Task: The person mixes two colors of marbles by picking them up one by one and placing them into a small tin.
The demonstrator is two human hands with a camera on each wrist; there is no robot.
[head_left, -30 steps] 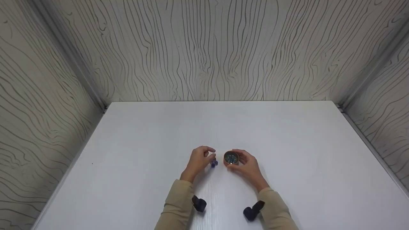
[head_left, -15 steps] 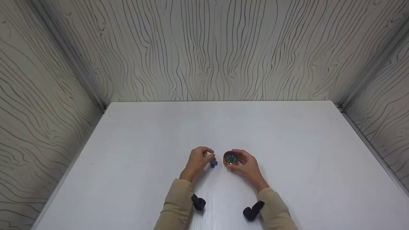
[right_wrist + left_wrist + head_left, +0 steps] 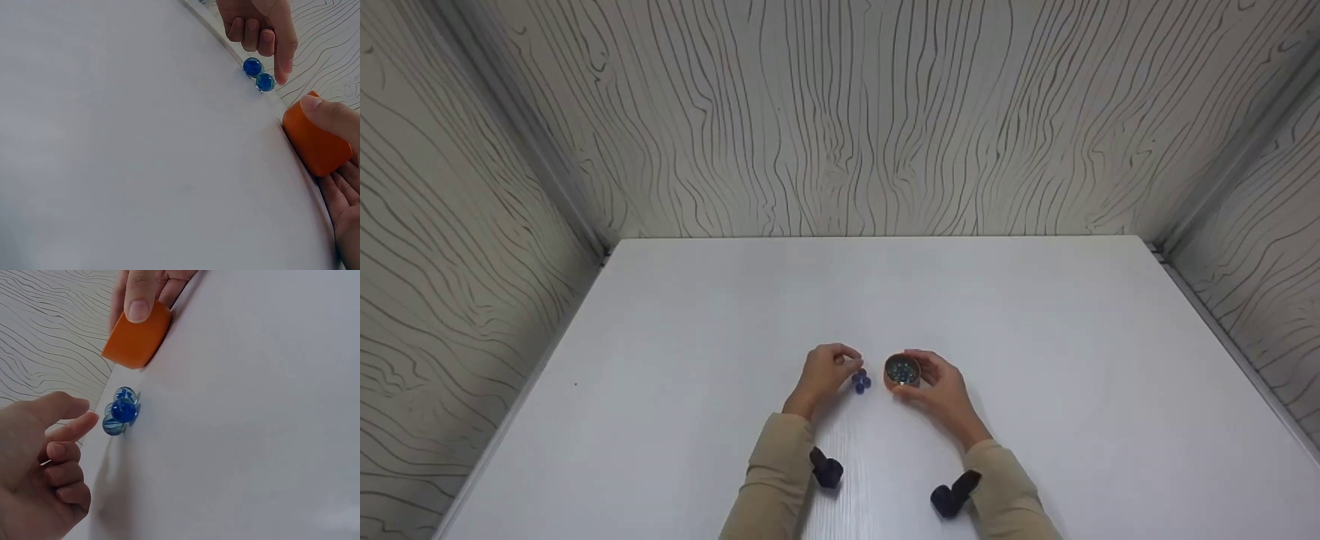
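Several clear-and-blue glass marbles lie clustered on the white table, seen close up as blue marbles in the left wrist view. My left hand hovers just beside them. Its thumb and index finger point at the cluster with a gap to the glass, and the other fingers curl in; nothing shows in its grasp. To the right stands a small orange cup, upright on the table. Shiny bluish marbles show inside it from above. My right hand grips the cup by its sides between thumb and fingers.
The white table stretches around both hands. Behind it rises a wood-grain patterned wall, with similar panels at left and right. Dark wrist cameras jut inward from the tan sleeves.
The left thumb and index finger have drawn closer together, and more of the marble cluster shows beside them. The right hand and cup stay in place.
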